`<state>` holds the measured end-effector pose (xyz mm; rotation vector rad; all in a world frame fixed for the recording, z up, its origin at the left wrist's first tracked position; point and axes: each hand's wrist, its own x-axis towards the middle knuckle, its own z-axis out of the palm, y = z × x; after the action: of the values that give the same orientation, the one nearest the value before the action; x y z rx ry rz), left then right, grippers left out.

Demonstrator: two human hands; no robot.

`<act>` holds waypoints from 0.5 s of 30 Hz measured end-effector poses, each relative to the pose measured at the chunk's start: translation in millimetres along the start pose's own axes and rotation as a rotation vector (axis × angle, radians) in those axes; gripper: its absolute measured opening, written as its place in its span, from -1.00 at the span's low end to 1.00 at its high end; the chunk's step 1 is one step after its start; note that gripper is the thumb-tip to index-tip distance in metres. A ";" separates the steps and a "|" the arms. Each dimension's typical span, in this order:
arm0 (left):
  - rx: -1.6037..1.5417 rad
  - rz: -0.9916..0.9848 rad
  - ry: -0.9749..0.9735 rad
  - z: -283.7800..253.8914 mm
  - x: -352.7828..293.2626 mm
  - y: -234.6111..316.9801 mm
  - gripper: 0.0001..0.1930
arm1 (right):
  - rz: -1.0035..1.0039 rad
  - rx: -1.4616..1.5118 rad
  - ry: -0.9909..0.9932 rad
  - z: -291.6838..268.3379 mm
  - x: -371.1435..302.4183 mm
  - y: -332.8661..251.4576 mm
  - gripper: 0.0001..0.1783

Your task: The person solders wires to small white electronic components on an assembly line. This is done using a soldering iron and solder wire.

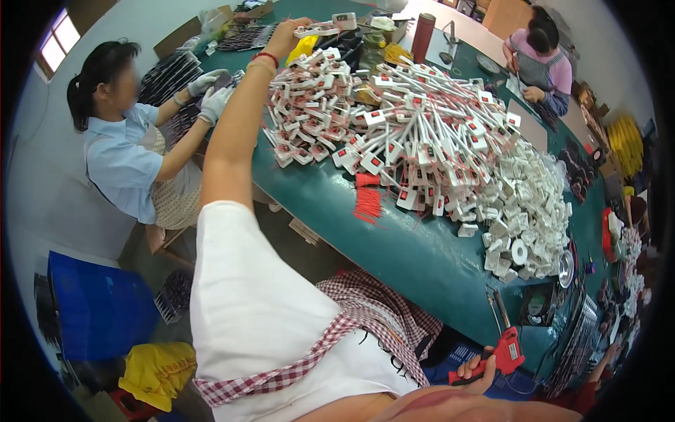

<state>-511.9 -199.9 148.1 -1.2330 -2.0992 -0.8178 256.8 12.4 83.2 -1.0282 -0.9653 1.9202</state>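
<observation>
My left arm stretches far across the green table. At its end my left hand [285, 39], with red bands at the wrist, closes on a white plastic part with red wires [320, 29], above the far left of a heap. Its fingertips are partly hidden. Low on the right, my right hand [478, 373] grips the handle of a red soldering gun [508, 352], its metal tip pointing up over the table's near edge. White stick-like parts with dark switches and red wires [429, 133] make up the heap. Loose white plastic housings [524, 204] lie at its right.
A bundle of red wires [367, 204] lies before the heap on the green table [330, 211]. Left, a co-worker in white gloves [214, 105] handles dark strips; another person [541, 60] sits across. A dark red flask [422, 39] stands behind, a metal dish [565, 269] at right.
</observation>
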 end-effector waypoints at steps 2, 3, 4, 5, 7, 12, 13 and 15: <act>0.046 -0.175 -0.208 35.2 22.7 -25.3 -0.78 | 0.012 0.053 0.021 -4.9 -1.4 11.2 -0.68; 0.137 -0.222 -0.336 42.7 10.2 -47.1 -0.77 | 0.025 0.039 0.022 -0.8 0.4 7.3 -0.67; 0.221 -0.263 -0.467 49.2 2.2 -64.5 -0.75 | 0.033 0.027 0.030 2.5 1.2 3.8 -0.66; 0.214 -0.257 -0.470 55.9 1.7 -67.7 -0.75 | 0.030 0.028 0.040 4.3 -0.9 4.4 -0.66; 0.259 -0.438 -0.549 65.7 -8.5 -73.4 -0.73 | -0.006 0.022 0.038 8.4 -5.1 0.0 -0.65; 0.275 -0.432 -0.524 35.5 5.1 -74.9 -0.76 | 0.003 0.082 -0.010 -30.0 -12.0 -21.1 -0.70; 0.342 -0.354 -0.386 28.3 4.4 -83.2 -0.76 | 0.170 0.060 -0.067 -67.6 -3.9 -28.3 -0.64; 0.369 -0.233 -0.158 57.8 30.2 -16.1 -0.75 | 0.324 0.055 -0.047 -92.6 -11.3 -33.5 -0.51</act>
<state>-548.3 -146.8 128.7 -0.8924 -2.4186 -0.4076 351.3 42.2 79.1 -1.1683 -0.8029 2.2300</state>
